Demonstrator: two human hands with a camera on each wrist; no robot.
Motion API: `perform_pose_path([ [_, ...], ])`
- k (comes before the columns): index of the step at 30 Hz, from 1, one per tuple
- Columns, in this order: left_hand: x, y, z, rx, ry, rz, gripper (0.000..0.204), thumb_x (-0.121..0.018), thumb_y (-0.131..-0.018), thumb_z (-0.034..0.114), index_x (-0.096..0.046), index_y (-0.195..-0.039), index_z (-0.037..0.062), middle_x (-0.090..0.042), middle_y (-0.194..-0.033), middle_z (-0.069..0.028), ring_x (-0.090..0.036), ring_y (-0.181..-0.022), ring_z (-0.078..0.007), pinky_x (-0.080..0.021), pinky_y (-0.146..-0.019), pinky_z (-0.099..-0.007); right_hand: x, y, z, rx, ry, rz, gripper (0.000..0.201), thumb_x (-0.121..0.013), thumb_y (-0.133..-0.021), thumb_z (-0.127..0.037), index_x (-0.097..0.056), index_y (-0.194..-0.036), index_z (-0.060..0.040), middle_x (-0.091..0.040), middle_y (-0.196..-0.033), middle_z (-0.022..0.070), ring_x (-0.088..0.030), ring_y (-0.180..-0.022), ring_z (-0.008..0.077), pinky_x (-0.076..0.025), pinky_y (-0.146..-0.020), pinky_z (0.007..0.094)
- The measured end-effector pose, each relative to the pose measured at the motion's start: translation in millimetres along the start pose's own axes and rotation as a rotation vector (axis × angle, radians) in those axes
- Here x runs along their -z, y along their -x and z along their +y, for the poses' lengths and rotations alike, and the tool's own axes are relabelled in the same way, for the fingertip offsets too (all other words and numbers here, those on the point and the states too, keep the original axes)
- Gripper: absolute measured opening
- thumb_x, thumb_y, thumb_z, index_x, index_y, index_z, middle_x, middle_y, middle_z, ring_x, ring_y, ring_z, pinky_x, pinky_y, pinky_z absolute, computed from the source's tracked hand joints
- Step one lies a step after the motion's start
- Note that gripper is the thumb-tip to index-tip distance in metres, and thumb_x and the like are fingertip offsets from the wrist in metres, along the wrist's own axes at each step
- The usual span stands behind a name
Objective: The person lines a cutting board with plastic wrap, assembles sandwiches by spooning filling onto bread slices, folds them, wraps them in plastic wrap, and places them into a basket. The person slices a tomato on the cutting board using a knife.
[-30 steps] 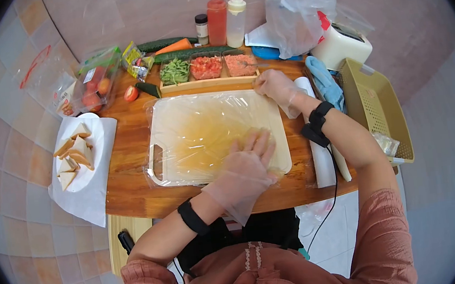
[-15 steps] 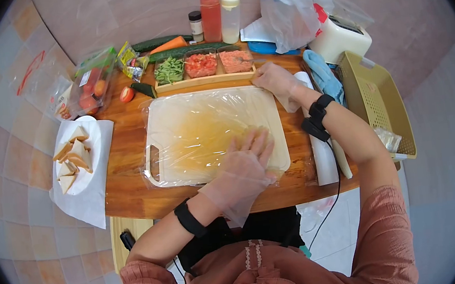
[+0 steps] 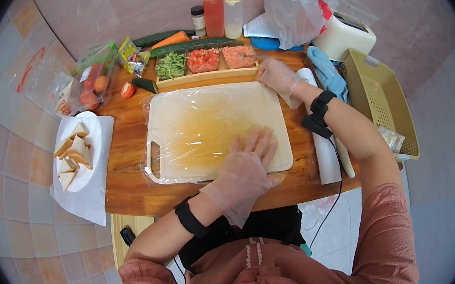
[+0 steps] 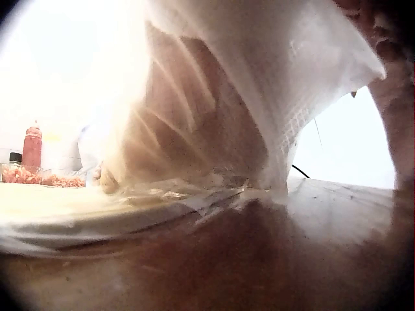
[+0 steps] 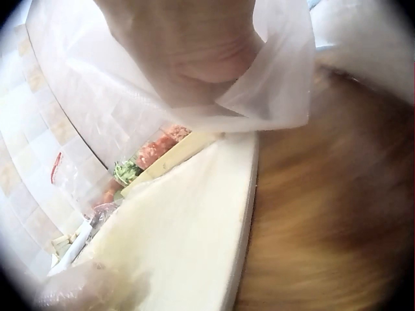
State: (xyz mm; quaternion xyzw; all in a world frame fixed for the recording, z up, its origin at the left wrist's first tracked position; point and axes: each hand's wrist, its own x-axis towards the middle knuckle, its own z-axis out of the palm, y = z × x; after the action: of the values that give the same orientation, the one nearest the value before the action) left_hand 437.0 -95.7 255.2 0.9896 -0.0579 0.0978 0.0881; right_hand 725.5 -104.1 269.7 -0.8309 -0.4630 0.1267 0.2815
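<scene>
A pale cutting board [image 3: 202, 117] lies on the wooden table under a sheet of cling film [image 3: 184, 152]. My gloved left hand [image 3: 249, 159] lies flat on the film near the board's near right corner, fingers spread. In the left wrist view that hand [image 4: 214, 110] presses the film onto the board [image 4: 65, 207]. My gloved right hand [image 3: 276, 76] sits at the board's far right corner, fingers bent over the film's edge. The right wrist view shows only the loose glove on that hand [image 5: 194, 52] above the board [image 5: 188, 240].
A wooden tray [image 3: 207, 78] of chopped greens, tomato and mince stands behind the board. A film roll [image 3: 326, 156], blue cloth [image 3: 327, 73] and yellow basket [image 3: 379, 104] lie right. A plate [image 3: 84, 179] of sandwich triangles sits left. Sauce bottles [image 3: 215, 10] stand at the back.
The head view has shifted slightly. Both hands keep their places on the film, the left flat near the front and the right at the far corner.
</scene>
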Motion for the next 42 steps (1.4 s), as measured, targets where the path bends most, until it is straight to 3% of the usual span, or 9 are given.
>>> perform_pose_path([
  [10, 0, 3, 13, -0.046, 0.097, 0.023, 0.078, -0.062, -0.092, 0.049, -0.047, -0.144, -0.0064, -0.045, -0.152, -0.0275, -0.040, -0.144, -0.0413, -0.035, -0.113, -0.0599, 5, -2, 9, -0.045, 0.120, 0.031, 0.018, -0.066, -0.086, -0.010, -0.073, -0.097, 0.0025, -0.070, -0.103, 0.0293, -0.068, -0.100, 0.0435, -0.054, -0.087, 0.0450],
  [17, 0, 2, 10, -0.049, 0.110, 0.024, 0.077, -0.062, -0.093, 0.049, -0.047, -0.144, -0.0065, -0.044, -0.153, -0.0275, -0.040, -0.144, -0.0417, -0.035, -0.113, -0.0612, 8, -5, 9, -0.070, 0.023, -0.016, 0.021, -0.065, -0.088, -0.015, -0.071, -0.091, 0.0048, -0.070, -0.099, 0.0289, -0.068, -0.097, 0.0432, -0.053, -0.084, 0.0451],
  [19, 1, 2, 10, -0.040, 0.121, 0.014, 0.079, -0.062, -0.092, 0.050, -0.046, -0.145, -0.0063, -0.043, -0.153, -0.0273, -0.039, -0.144, -0.0415, -0.034, -0.113, -0.0617, 7, -11, 21, 0.072, -0.030, -0.091, 0.024, -0.068, -0.086, -0.019, -0.071, -0.087, 0.0049, -0.072, -0.089, 0.0245, -0.071, -0.084, 0.0365, -0.053, -0.078, 0.0418],
  [22, 1, 2, 10, -0.045, 0.112, 0.011, 0.080, -0.063, -0.091, 0.050, -0.046, -0.145, -0.0060, -0.043, -0.153, -0.0272, -0.039, -0.144, -0.0415, -0.034, -0.113, -0.0616, 10, -16, 28, -0.017, -0.153, -0.259, 0.024, -0.072, -0.082, -0.020, -0.073, -0.085, 0.0031, -0.071, -0.078, 0.0187, -0.068, -0.073, 0.0270, -0.053, -0.073, 0.0372],
  [25, 2, 2, 11, -0.041, 0.111, 0.012, 0.081, -0.064, -0.091, 0.051, -0.045, -0.145, -0.0057, -0.043, -0.153, -0.0271, -0.039, -0.144, -0.0414, -0.034, -0.113, -0.0616, 10, -8, 27, 0.083, -0.150, -0.212, 0.018, -0.074, -0.079, -0.016, -0.073, -0.082, 0.0012, -0.070, -0.073, 0.0142, -0.066, -0.069, 0.0205, -0.052, -0.071, 0.0347],
  [35, 9, 1, 11, -0.042, 0.113, 0.023, 0.079, -0.063, -0.092, 0.050, -0.045, -0.145, -0.0057, -0.044, -0.152, -0.0279, -0.040, -0.144, -0.0418, -0.037, -0.112, -0.0593, 2, -3, 15, 0.077, 0.001, -0.043, 0.010, -0.069, -0.080, -0.006, -0.074, -0.085, 0.0009, -0.072, -0.082, 0.0222, -0.072, -0.079, 0.0335, -0.055, -0.074, 0.0380],
  [37, 10, 0, 11, -0.052, 0.118, 0.031, 0.078, -0.063, -0.092, 0.049, -0.044, -0.145, -0.0058, -0.045, -0.151, -0.0276, -0.040, -0.143, -0.0417, -0.037, -0.112, -0.0591, 1, -5, 14, 0.094, 0.203, 0.015, 0.009, -0.067, -0.083, -0.007, -0.072, -0.083, 0.0014, -0.071, -0.081, 0.0228, -0.071, -0.078, 0.0349, -0.055, -0.073, 0.0376],
  [41, 13, 0, 10, -0.056, 0.112, 0.038, 0.077, -0.063, -0.093, 0.048, -0.044, -0.145, -0.0059, -0.045, -0.151, -0.0275, -0.040, -0.143, -0.0413, -0.037, -0.112, -0.0590, 0, -7, 18, 0.090, 0.164, 0.069, 0.011, -0.065, -0.085, -0.007, -0.071, -0.084, 0.0022, -0.070, -0.083, 0.0238, -0.069, -0.077, 0.0365, -0.054, -0.072, 0.0368],
  [42, 14, 0, 10, -0.053, 0.113, 0.025, 0.077, -0.062, -0.093, 0.048, -0.044, -0.145, -0.0058, -0.044, -0.151, -0.0275, -0.039, -0.144, -0.0413, -0.037, -0.112, -0.0591, 3, -7, 18, 0.063, 0.032, -0.004, 0.011, -0.064, -0.085, -0.006, -0.072, -0.087, 0.0029, -0.070, -0.082, 0.0226, -0.068, -0.076, 0.0338, -0.053, -0.072, 0.0357],
])
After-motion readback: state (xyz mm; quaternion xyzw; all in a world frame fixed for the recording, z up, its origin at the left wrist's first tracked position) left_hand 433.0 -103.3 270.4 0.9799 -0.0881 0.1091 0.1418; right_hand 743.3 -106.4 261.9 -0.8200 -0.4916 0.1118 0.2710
